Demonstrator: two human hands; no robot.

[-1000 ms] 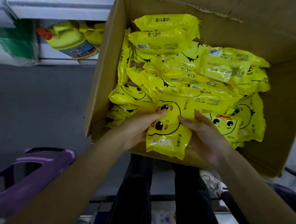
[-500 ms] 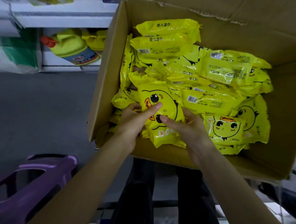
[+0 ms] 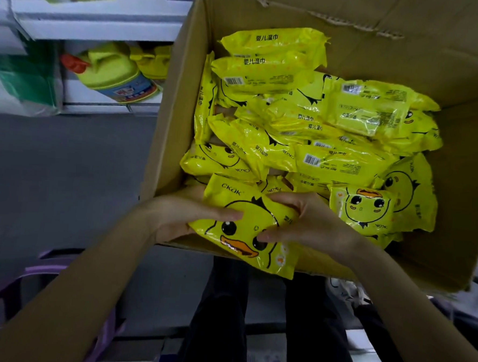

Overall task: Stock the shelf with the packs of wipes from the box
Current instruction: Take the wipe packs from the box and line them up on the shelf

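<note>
gripping one yellow wipes pack (image 3: 246, 226), left hand (image 3: 182, 216) and right hand (image 3: 310, 224), over box (image 3: 270, 9)

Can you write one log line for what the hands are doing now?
left hand + right hand | hold duck pack | over box near edge | shelf not reached

The yellow duck pack (image 3: 246, 226) nearest the camera says "CKOK" on its top left corner. The packs at the far end of the box (image 3: 274, 43) read "婴儿湿巾". Barcodes show on a few, digits too tiny. The bottle's label (image 3: 125, 91) is just blur.
</note>
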